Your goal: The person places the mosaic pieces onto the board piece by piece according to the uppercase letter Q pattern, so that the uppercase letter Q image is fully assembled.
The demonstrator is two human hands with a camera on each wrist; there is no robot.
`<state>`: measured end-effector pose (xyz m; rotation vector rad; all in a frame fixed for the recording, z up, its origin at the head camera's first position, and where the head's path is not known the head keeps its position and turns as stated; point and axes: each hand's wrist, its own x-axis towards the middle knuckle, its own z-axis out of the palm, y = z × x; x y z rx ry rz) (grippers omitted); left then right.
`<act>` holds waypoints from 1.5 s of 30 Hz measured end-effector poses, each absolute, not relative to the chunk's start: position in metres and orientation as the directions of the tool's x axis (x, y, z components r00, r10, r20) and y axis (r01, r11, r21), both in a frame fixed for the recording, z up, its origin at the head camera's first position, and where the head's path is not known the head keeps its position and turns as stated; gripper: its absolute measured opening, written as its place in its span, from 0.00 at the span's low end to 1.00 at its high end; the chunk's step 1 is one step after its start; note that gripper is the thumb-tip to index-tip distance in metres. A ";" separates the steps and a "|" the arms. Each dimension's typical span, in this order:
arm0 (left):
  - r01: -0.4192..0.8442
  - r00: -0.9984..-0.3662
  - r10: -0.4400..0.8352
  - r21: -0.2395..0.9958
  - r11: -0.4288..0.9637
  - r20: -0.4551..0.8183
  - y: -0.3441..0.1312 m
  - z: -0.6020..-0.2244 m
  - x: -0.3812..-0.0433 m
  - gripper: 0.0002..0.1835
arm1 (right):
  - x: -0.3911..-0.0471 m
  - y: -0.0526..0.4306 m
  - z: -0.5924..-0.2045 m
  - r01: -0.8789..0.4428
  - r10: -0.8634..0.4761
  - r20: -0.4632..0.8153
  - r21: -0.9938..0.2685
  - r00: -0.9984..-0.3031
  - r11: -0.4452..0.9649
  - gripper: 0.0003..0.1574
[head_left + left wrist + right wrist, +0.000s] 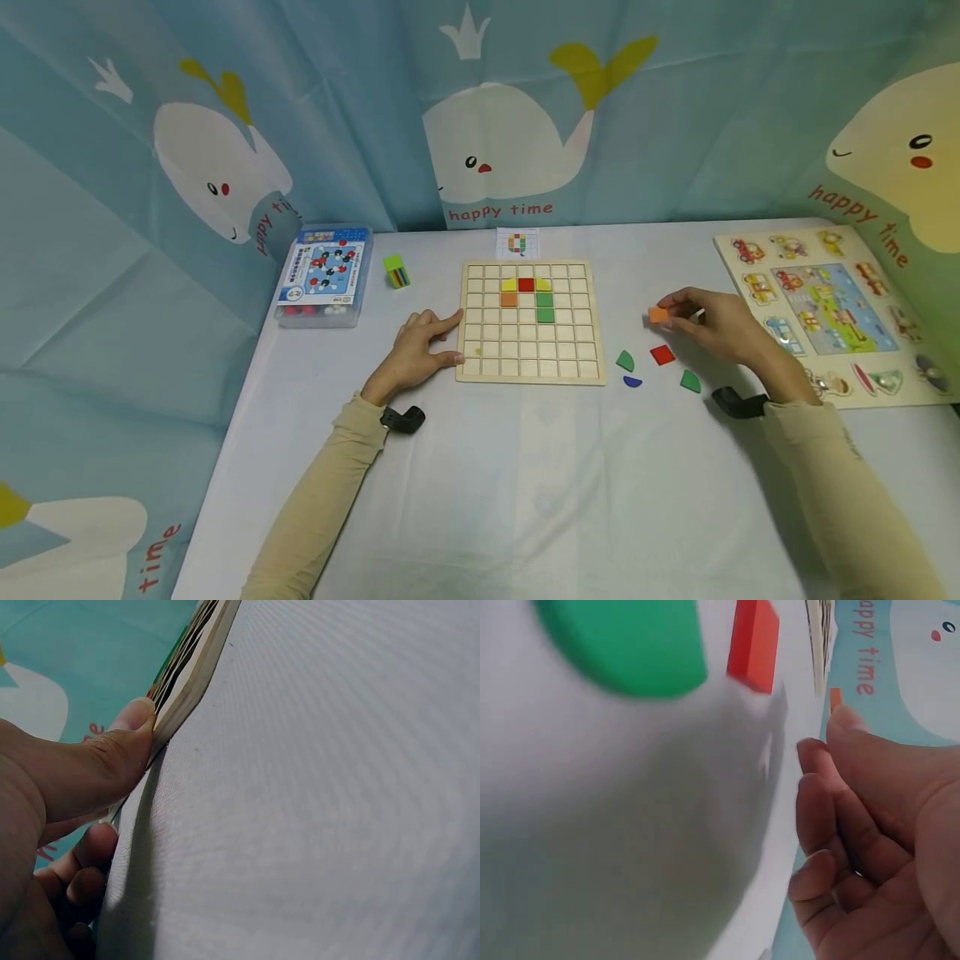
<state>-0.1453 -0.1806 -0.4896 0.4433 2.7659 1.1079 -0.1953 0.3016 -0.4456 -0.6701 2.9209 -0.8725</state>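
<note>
At the left edge of a wooden grid board [531,369], my left hand [415,348] rests its thumb and index finger, spread apart along the side. The left wrist view has the thumb [112,761] against the board's pale rim [196,682]. My right hand [712,323] pinches an orange square tile [657,315] between thumb and fingers, to the right of the board. On the grid lie a red tile [526,285], two yellow pieces, an orange tile [509,298] and two green squares [545,315], forming an arch.
Below my right hand lie a red square [662,355], green quarter-circles [626,361] and a blue half-round piece [632,382]. A pattern card [532,243] sits behind the board. A clear box [321,279] and a colourful block [397,272] stand left; a picture puzzle [832,308] lies right.
</note>
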 end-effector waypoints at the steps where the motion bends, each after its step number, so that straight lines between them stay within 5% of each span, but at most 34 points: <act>1: 0.222 -0.949 0.316 0.690 0.689 -0.011 -0.181 -0.490 -0.145 0.43 | -0.197 0.299 -0.446 -0.394 -0.405 0.102 -0.532 -0.909 0.749 0.15; 25: 0.228 -0.947 0.322 0.688 0.689 -0.009 -0.181 -0.490 -0.148 0.43 | -0.235 0.209 -0.448 -0.337 -0.449 0.019 -0.691 -0.893 0.639 0.17; 45: 0.215 -0.950 0.311 0.686 0.694 -0.017 -0.182 -0.490 -0.147 0.43 | -0.237 0.155 -0.456 -0.424 -0.605 0.039 -0.748 -0.796 0.510 0.17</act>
